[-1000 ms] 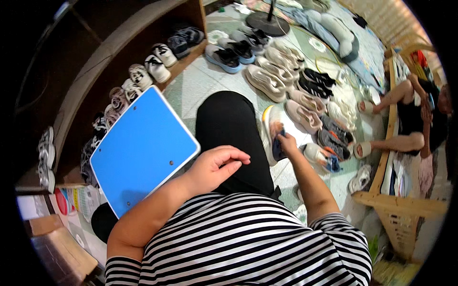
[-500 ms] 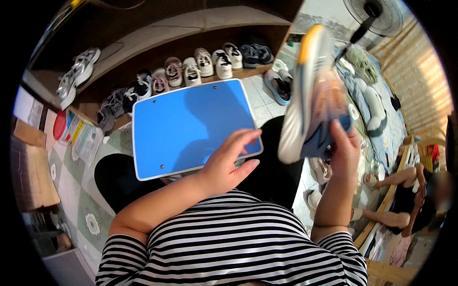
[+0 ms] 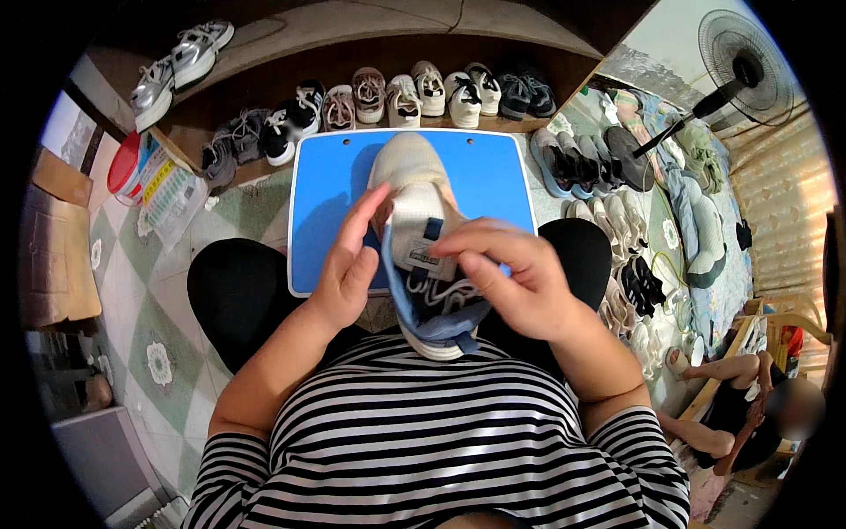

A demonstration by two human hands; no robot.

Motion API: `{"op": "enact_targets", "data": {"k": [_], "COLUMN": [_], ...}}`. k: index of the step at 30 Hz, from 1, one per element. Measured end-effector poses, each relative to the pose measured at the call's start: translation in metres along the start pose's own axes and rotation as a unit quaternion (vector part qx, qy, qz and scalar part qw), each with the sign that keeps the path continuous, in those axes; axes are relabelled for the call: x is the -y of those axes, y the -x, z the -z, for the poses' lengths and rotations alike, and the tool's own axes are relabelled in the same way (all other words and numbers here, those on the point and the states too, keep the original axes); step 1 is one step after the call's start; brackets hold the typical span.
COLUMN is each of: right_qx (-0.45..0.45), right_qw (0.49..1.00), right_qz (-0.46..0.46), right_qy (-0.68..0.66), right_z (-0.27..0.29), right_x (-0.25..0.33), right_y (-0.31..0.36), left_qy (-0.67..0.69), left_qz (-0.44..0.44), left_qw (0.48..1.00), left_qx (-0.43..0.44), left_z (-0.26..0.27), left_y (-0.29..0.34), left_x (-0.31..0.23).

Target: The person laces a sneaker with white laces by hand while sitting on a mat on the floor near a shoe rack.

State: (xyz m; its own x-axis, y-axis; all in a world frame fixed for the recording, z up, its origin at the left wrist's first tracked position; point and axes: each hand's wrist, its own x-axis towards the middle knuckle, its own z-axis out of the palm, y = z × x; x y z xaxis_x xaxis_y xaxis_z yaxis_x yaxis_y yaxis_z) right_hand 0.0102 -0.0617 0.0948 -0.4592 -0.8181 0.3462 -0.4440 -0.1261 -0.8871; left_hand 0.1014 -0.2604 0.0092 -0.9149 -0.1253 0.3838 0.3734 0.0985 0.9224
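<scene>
A sneaker (image 3: pixel 407 166) with a pale toe and blue collar lies toe-away over a blue board (image 3: pixel 330 256), its heel near my striped shirt. My left hand (image 3: pixel 342 273) is against its left side, index finger and thumb along the collar edge; the other fingers are mostly hidden. From the right, my right hand (image 3: pixel 515 269) reaches over the opening with bent, slightly blurred fingers at the tongue (image 3: pixel 425 256), which bears a label. Loose white laces (image 3: pixel 454 295) lie inside the shoe.
Beyond the board, several shoes (image 3: pixel 404 101) line a low shelf; a silver pair (image 3: pixel 181 66) sits higher left. More shoes (image 3: pixel 617 220) stand on the floor at right, near a fan (image 3: pixel 745 70). A red-lidded container (image 3: pixel 125 167) is at left. Another person (image 3: pixel 745 397) sits far right.
The sneaker has come down from the raised right side to the middle, over the board. My left hand has moved onto its side, and my right hand now works at the tongue.
</scene>
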Motion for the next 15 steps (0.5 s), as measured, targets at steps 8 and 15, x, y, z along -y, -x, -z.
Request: {"op": "enact_targets", "data": {"k": [8,15], "right_qx": [0.093,0.064], "right_qw": [0.900,0.876], "right_qz": [0.029,-0.045], "right_qy": [0.426,0.477], "right_z": [-0.002,-0.026], "right_x": [0.002,-0.014], "right_y": [-0.019,-0.028], "left_qy": [-0.165,-0.191], "left_qz": [-0.027,-0.012], "left_qw": [0.984,0.978], "left_qx": [0.064,0.077], "left_z": [-0.004,0.005], "left_y": [-0.008,-0.015], "left_x": [-0.024,-0.031]}}
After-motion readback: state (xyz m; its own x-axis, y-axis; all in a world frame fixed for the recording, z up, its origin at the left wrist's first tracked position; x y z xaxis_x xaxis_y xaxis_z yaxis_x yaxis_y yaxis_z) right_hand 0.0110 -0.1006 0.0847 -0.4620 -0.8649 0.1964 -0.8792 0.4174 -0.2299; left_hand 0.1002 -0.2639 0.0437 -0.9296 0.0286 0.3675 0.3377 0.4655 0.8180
